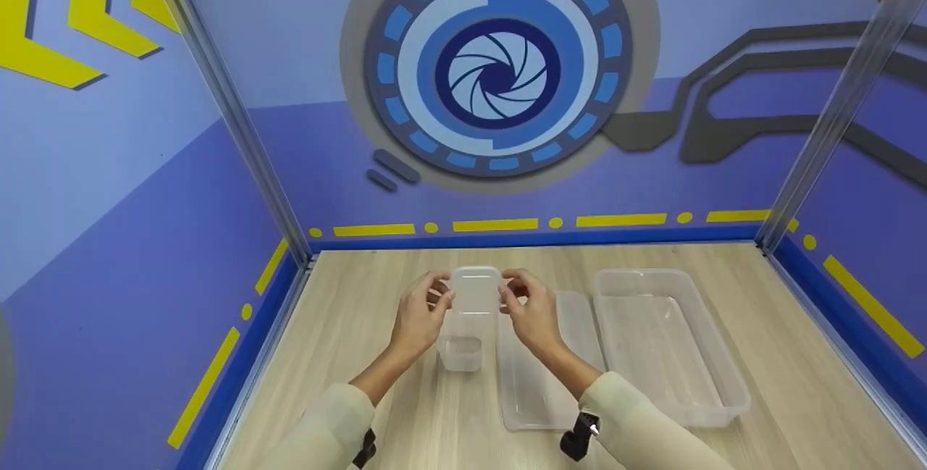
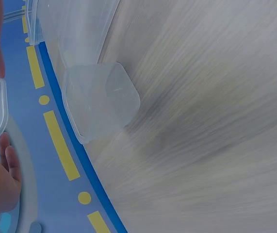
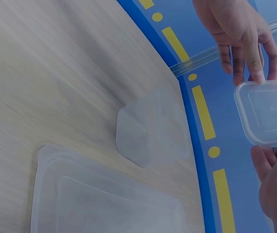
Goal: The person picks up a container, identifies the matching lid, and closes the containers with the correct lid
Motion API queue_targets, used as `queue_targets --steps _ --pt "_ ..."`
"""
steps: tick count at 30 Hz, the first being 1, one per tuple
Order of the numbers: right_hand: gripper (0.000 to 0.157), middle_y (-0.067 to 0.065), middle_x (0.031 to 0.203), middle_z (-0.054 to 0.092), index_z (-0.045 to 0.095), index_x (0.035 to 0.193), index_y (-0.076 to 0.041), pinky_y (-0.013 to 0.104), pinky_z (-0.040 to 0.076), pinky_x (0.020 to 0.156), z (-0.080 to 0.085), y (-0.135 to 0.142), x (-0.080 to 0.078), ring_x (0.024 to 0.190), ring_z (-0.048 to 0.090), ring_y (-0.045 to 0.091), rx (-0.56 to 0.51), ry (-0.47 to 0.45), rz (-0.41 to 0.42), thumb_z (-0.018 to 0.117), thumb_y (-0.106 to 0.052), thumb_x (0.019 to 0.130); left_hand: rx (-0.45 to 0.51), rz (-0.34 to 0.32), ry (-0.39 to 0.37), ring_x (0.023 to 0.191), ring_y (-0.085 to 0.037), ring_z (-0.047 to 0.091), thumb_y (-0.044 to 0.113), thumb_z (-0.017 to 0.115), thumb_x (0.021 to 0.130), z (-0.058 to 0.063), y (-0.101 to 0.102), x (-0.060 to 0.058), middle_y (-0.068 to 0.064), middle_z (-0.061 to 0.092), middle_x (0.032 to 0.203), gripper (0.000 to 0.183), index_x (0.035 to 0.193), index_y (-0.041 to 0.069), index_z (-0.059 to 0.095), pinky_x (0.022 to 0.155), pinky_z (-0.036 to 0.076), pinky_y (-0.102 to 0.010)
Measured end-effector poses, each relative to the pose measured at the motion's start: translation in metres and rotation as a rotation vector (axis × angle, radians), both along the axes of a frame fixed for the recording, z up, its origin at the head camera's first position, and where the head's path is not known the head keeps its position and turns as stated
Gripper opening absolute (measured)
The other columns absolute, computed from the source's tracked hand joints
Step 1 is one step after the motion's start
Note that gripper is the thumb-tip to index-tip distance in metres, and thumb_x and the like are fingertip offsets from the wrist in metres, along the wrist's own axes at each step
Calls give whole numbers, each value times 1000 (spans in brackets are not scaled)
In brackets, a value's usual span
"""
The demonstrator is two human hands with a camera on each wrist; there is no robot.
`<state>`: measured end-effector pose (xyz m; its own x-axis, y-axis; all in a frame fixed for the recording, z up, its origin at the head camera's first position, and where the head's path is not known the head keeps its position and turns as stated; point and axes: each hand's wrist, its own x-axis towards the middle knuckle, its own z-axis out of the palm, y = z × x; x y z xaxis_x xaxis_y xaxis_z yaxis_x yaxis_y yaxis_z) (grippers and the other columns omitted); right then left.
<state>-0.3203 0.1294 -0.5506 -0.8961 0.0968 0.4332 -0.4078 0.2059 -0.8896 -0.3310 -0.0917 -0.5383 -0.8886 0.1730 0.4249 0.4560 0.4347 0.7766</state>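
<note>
Between both hands a small clear plastic lid (image 1: 476, 290) is held up by its opposite side edges, raised off the table. My left hand (image 1: 421, 314) pinches its left edge with thumb and fingers, and my right hand (image 1: 533, 311) pinches the right edge. In the right wrist view the lid (image 3: 269, 111) shows a rounded square shape with a raised rim. Below it, a small clear square container (image 1: 462, 354) stands upright on the table, its top uncovered. The left wrist view shows this container (image 2: 102, 102) beneath the hands.
A large rectangular translucent lid (image 1: 539, 390) lies flat right of the small container, partly under my right forearm. Beside it, farther right, stands a large clear open box (image 1: 735, 390). The wooden table (image 1: 347, 296) meets blue patterned walls (image 1: 290, 173) at the back and sides.
</note>
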Motion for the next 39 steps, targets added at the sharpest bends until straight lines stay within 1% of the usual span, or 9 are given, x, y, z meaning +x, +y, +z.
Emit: queue_targets --steps 5,11,16,21,26,30,32,34,39 --pt "18 10 88 68 73 117 -1 34 65 67 3 -2 -3 79 69 23 4 -12 -20 70 2 100 -8 8 17 79 -14 70 9 70 103 2 0 -4 0 68 99 26 129 10 67 72 60 -28" --pt "18 11 88 68 74 117 1 34 64 66 4 -4 -7 80 69 27 8 -19 -29 70 2 100 21 -11 -2 79 -20 71 9 68 104 2 -2 -6 -2 69 99 27 131 10 66 71 59 -27" --pt "18 11 89 68 73 117 1 32 64 65 3 -6 -9 80 68 25 14 -22 -21 69 3 100 25 -7 -25 79 -19 71 9 69 104 2 -4 -7 -3 69 98 29 133 10 67 69 58 -26" --pt "18 12 88 67 73 118 1 35 65 66 0 -7 -10 79 66 24 5 -44 -8 68 3 100 14 -6 -46 77 -20 71 9 68 104 3 -6 -8 -4 70 98 29 133 8 68 66 56 -25" --pt "19 16 90 67 73 118 2 39 65 67 -3 -8 -12 79 68 30 -29 -81 6 69 4 100 2 -4 -63 76 -21 71 9 69 104 2 -8 -10 -4 70 97 28 132 8 68 64 55 -24" --pt "19 16 89 68 73 118 4 43 65 67 -4 -8 -13 79 69 34 -40 -91 11 69 5 99 -20 10 -83 76 -18 70 9 69 104 -1 -8 -9 -3 69 98 30 133 8 67 64 54 -24" --pt "20 16 88 68 73 118 5 47 65 68 -4 -8 -14 79 69 34 -41 -94 15 68 6 98 -25 13 -87 75 -15 69 8 68 104 -3 -8 -9 -4 68 98 31 135 8 67 64 54 -24" --pt "20 15 88 68 73 118 6 45 65 68 -5 -8 -14 78 69 31 -34 -98 16 68 6 98 -23 15 -94 75 -13 68 8 68 104 -3 -8 -8 -4 68 99 32 136 8 66 64 54 -24" --pt "24 14 90 67 72 123 4 43 65 69 -3 -7 -13 79 68 25 -4 -100 15 68 6 99 -3 10 -92 75 -15 69 7 68 104 -3 -7 -10 -5 68 98 34 138 7 66 64 55 -24"
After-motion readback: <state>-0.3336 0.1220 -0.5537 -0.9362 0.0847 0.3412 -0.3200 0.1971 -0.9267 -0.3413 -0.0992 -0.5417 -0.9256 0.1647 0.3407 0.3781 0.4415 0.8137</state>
